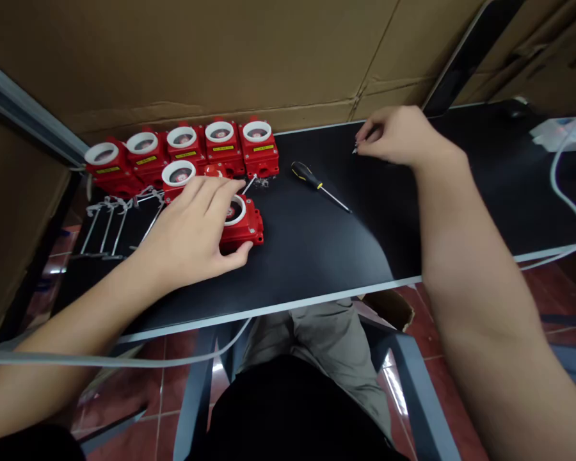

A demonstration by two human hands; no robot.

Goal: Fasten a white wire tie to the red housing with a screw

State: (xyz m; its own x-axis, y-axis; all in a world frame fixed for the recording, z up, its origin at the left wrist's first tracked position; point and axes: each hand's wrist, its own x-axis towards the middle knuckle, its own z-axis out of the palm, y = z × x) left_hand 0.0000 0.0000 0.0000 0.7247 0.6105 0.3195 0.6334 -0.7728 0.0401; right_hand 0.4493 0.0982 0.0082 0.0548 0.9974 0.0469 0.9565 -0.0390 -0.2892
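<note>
My left hand (192, 227) rests over a red box with a white-ringed round window (250, 225) near the table's left part. Its thumb lies along the near side and its fingers reach across the top, gripping it and hiding part of it. Farther right, my right hand (396, 136) is closed in a pinch above the black tabletop. A tiny whitish bit (354, 150) shows at its fingertips, too small to name. Between the hands lies a screwdriver (308, 175) with a black and yellow handle, its tip pointing right and toward me.
Several similar red boxes (187, 146) stand in a row along the cardboard wall (221, 57). Thin metal rods (108, 227) lie at the left. Small shavings (262, 183) are scattered by the row. A plastic bag (552, 133) and white cable (564, 195) are at right.
</note>
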